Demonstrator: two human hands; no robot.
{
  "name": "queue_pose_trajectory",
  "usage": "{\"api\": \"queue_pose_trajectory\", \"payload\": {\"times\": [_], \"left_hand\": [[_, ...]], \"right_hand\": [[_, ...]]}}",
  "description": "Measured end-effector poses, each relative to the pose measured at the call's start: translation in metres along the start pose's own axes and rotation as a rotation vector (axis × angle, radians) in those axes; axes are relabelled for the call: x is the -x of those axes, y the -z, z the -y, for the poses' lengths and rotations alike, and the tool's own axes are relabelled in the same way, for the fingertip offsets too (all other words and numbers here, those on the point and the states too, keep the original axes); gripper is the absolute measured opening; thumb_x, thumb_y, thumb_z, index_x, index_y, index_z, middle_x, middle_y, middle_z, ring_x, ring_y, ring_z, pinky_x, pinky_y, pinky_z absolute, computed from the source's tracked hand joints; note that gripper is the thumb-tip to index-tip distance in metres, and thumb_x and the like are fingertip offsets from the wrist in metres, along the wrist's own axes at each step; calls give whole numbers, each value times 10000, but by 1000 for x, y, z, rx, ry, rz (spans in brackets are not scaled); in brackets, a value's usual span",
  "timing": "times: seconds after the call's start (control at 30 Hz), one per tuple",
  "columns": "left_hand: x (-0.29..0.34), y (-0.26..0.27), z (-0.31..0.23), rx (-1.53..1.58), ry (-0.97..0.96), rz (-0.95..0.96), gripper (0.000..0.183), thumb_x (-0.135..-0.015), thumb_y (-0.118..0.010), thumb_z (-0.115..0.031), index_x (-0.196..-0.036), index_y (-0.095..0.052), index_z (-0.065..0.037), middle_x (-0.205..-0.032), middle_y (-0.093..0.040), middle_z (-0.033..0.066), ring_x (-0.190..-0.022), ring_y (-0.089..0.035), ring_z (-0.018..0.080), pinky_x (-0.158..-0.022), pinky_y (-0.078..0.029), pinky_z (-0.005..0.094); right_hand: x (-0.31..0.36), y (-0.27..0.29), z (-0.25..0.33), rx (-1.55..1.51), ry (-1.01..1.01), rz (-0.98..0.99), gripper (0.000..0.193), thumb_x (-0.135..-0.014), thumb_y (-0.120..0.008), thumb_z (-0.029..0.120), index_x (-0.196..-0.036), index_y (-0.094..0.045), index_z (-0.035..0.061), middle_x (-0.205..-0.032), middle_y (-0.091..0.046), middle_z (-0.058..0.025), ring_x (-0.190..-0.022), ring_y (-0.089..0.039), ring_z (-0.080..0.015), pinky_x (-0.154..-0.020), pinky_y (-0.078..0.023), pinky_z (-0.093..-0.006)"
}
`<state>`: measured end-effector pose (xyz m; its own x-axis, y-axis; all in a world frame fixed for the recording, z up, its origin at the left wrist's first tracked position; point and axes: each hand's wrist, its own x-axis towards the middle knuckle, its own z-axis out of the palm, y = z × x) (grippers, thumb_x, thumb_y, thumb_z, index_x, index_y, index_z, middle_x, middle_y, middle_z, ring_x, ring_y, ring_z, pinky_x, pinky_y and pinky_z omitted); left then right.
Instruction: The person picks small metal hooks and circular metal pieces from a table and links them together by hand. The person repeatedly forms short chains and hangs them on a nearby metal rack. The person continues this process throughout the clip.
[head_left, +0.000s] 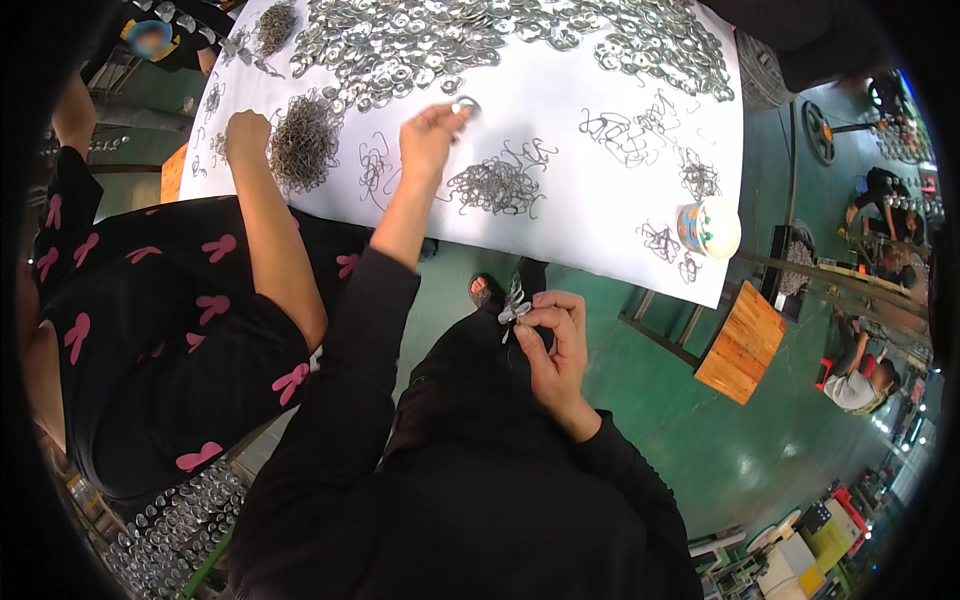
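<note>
Slipping may be caused by a loose pinch: a round, silvery metal disc (467, 105) is held over the white surface (590, 205) by the left hand (427, 140), a silvery metal cluster (514, 309) near the lap by the right hand (557, 345).

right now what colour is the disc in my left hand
Silvery: the disc shows best in the head view.
</note>
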<state>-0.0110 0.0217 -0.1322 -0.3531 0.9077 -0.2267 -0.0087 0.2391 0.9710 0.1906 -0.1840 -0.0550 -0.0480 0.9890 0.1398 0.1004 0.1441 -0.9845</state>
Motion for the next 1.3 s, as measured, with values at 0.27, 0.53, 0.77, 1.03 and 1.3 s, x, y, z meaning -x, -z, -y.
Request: {"api": "queue_pose_trajectory", "payload": {"times": [0.27,0.53,0.77,1.03,1.3], "left_hand": [[185,18,-54,198,137,349,159,-850,-633,-87,-983,-661,-5,-850,-659,20,-751,-545,60,-673,-425,211],[219,35,-48,151,-74,254,115,-827,-657,-28,-939,-677,-16,-902,-627,28,-721,-550,48,-578,-428,189],[225,34,-58,-81,-193,229,158,-784,-664,29,-937,-675,-12,-918,-621,62,-780,-567,99,-654,-449,227],[224,34,-47,-146,-253,228,187,-756,-686,27,-936,-692,-21,-886,-619,60,-753,-582,112,-650,-460,228],[224,28,-43,-119,-183,280,183,-749,-687,36,-921,-697,-27,-902,-630,70,-832,-612,141,-711,-484,244]], "right_hand": [[2,-13,0,-10,17,-58,78,-808,-653,78,-852,-596,47,-965,-514,-84,-896,-497,-202,-797,-411,-299],[2,-22,-3,-49,20,-89,103,-817,-661,106,-869,-591,51,-980,-495,-76,-902,-492,-197,-800,-407,-299],[-3,-15,-5,58,22,-33,100,-806,-656,82,-874,-593,47,-977,-497,-79,-898,-500,-203,-781,-420,-303],[-52,41,-34,311,13,-33,277,-825,-602,89,-1087,-544,21,-1072,-527,-147,-963,-528,-269,-778,-440,-319],[-164,91,-142,1017,74,-157,446,-834,-614,180,-1236,-487,31,-1257,-465,-201,-1165,-448,-360,-960,-379,-437]]}}
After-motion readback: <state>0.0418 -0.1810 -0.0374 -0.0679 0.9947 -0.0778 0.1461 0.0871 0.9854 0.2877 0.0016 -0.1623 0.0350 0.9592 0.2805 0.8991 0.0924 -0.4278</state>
